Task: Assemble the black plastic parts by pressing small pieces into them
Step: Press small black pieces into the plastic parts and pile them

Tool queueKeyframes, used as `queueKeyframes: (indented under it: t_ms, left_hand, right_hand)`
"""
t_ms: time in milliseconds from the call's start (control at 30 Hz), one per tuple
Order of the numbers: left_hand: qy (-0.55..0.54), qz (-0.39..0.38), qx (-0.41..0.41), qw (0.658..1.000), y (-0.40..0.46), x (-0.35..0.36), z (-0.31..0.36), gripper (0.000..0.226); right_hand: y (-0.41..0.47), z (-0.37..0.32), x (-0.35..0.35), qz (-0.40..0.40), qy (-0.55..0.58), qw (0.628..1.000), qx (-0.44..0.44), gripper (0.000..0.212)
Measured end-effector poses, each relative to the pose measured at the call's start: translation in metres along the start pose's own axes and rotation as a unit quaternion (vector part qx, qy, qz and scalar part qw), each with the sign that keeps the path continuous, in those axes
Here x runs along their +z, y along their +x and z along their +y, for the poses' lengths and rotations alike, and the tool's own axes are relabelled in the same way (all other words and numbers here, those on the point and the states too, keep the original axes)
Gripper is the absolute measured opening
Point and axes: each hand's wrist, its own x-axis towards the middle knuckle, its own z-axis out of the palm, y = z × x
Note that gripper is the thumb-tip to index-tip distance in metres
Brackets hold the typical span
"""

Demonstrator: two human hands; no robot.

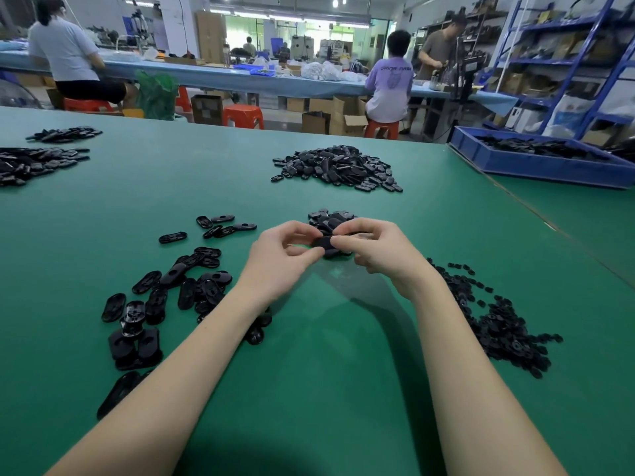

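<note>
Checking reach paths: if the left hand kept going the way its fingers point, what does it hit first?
The left hand points right and slightly away, already gripping the black part. Straight on, it would likely meet the right hand, which holds the same part from the other side.

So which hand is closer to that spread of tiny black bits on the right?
Right. The right hand is just left of the spread of tiny pieces; the left hand sits farther left, beyond the right one.
</note>
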Motion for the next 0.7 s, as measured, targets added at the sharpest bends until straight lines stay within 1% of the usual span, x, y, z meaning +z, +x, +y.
queueKeyframes:
  t_ms: [100, 200, 300, 433, 567, 700]
  left_hand:
    - [0.105, 0.015, 0.044, 0.993, -0.002, 0.001, -0.001, 0.015]
    - [0.139, 0.032, 0.064, 0.988, 0.003, 0.004, -0.004, 0.013]
    - [0.142, 0.061, 0.042, 0.987, 0.024, 0.01, -0.009, 0.012]
    - [0.147, 0.077, 0.014, 0.986, 0.066, 0.023, -0.005, 0.013]
    - [0.174, 0.069, -0.022, 0.982, 0.099, 0.036, 0.002, 0.017]
    - [0.206, 0.053, -0.05, 0.976, 0.112, 0.048, 0.0, 0.014]
  right_hand:
    - [-0.001, 0.006, -0.004, 0.003, 0.003, 1.0, 0.024, 0.005]
    - [0.001, 0.01, -0.008, 0.031, 0.006, 0.998, 0.047, 0.014]
    - [0.002, 0.016, -0.013, 0.051, -0.001, 0.996, 0.067, 0.019]
    - [0.002, 0.022, -0.015, 0.05, -0.007, 0.996, 0.079, 0.019]
    - [0.003, 0.025, -0.017, 0.037, -0.012, 0.996, 0.082, 0.02]
    - [0.003, 0.026, -0.016, 0.026, -0.012, 0.996, 0.085, 0.02]
